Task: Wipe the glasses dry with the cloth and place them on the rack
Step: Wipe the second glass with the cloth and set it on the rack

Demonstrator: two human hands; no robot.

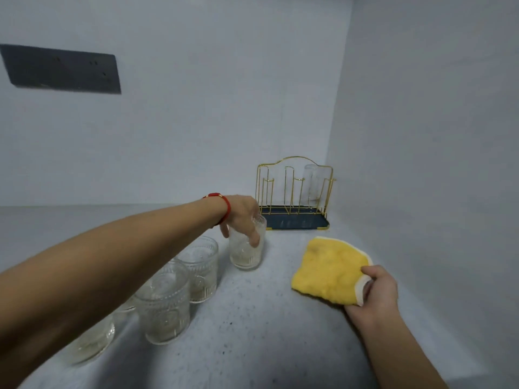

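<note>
My left hand (242, 217) reaches forward and grips the rim of a ribbed clear glass (247, 248) that stands upright on the grey counter (252, 318); a red bracelet sits on that wrist. My right hand (373, 293) pinches the near corner of a yellow cloth (328, 266) lying on the counter. A gold wire rack (292, 192) with a dark blue tray stands in the back corner, and one glass (313, 182) hangs upside down on its right peg. Several more ribbed glasses (200, 269) stand under my left forearm.
White walls close in the counter at the back and on the right. A dark panel (61, 70) is fixed to the back wall at upper left. A glass (164, 304) and another at the counter's near left (90, 343) crowd the left side.
</note>
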